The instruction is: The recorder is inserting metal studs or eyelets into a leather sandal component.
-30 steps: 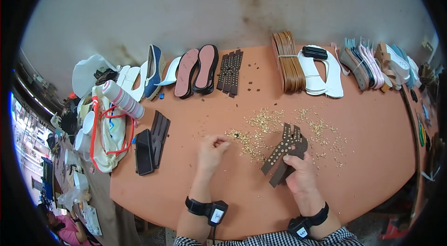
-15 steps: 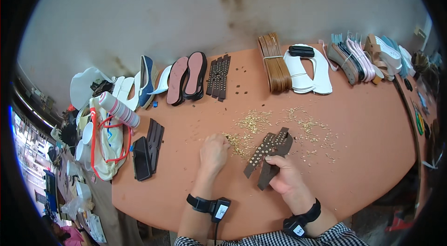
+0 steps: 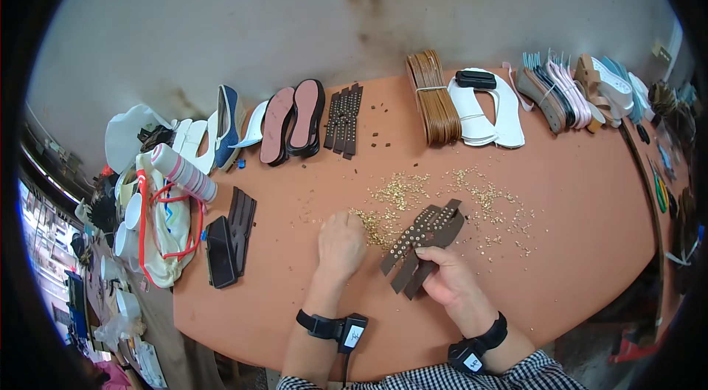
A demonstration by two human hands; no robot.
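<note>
My right hand (image 3: 448, 277) grips dark brown shoe straps (image 3: 420, 235) over the table, thumb on top and fingers underneath. The straps cross one another, and rows of small gold studs dot their upper faces. To the left, my left hand (image 3: 341, 242) rests low with its back up and its fingers curled together. Its fingertips are hidden, so I cannot see what they pinch, if anything. Just beside it lies a heap of loose gold studs (image 3: 377, 226), and more studs (image 3: 487, 202) are scattered beyond the straps.
A phone-like black case (image 3: 221, 252) and brown straps (image 3: 240, 222) lie at left, near a white bag with red handles (image 3: 177, 246) and a striped bottle (image 3: 184, 172). Along the wall stand pink-topped soles (image 3: 304, 113), studded straps (image 3: 344, 121), a brown strip bundle (image 3: 431, 102) and white insoles (image 3: 509, 117).
The straps in my right hand have turned and fanned apart, showing more separate ends. My left hand has shifted slightly and stays beside the stud heap.
</note>
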